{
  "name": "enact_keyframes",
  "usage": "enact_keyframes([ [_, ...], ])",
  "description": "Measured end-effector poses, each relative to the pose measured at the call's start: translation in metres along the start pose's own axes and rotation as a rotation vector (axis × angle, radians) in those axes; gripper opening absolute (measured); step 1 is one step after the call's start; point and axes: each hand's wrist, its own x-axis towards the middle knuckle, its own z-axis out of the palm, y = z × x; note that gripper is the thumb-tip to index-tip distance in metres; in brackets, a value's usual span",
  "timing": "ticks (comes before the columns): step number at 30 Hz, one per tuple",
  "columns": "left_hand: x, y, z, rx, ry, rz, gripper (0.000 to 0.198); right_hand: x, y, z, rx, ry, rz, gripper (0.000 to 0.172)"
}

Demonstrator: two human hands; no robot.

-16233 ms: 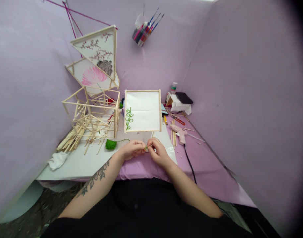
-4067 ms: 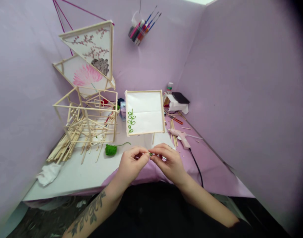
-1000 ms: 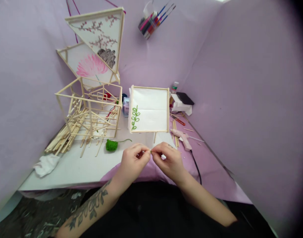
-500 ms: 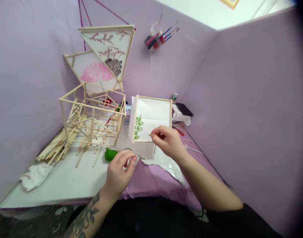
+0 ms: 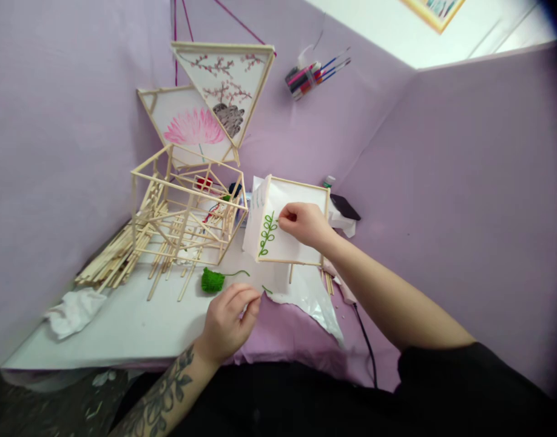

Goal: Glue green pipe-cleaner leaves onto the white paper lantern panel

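Paper panel [image 5: 301,233] in its stick frame, upright on the desk [image 5: 137,321], is met by the right hand [image 5: 303,223].

Pinched right fingertips are pressed beside the green vine [image 5: 267,233] near the panel's left edge; what is gripped cannot be told. The left hand [image 5: 228,318] is loosely curled at the desk's near edge, touching a green strand. Green yarn [image 5: 212,280] lies just left; the stick house [image 5: 187,212] crowds the left, while bare desk is left in front.
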Motion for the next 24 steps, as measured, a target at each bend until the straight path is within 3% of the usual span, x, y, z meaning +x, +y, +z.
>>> enact_keyframes([
  [15, -0.001, 0.002, 0.000, 0.004, -0.007, 0.019, 0.016, 0.011, -0.007, 0.002, -0.116, -0.093, -0.040, 0.009],
  [24, 0.001, 0.003, -0.003, 0.008, -0.001, 0.036, 0.015, 0.009, -0.009, -0.004, -0.050, -0.100, -0.001, 0.009],
])
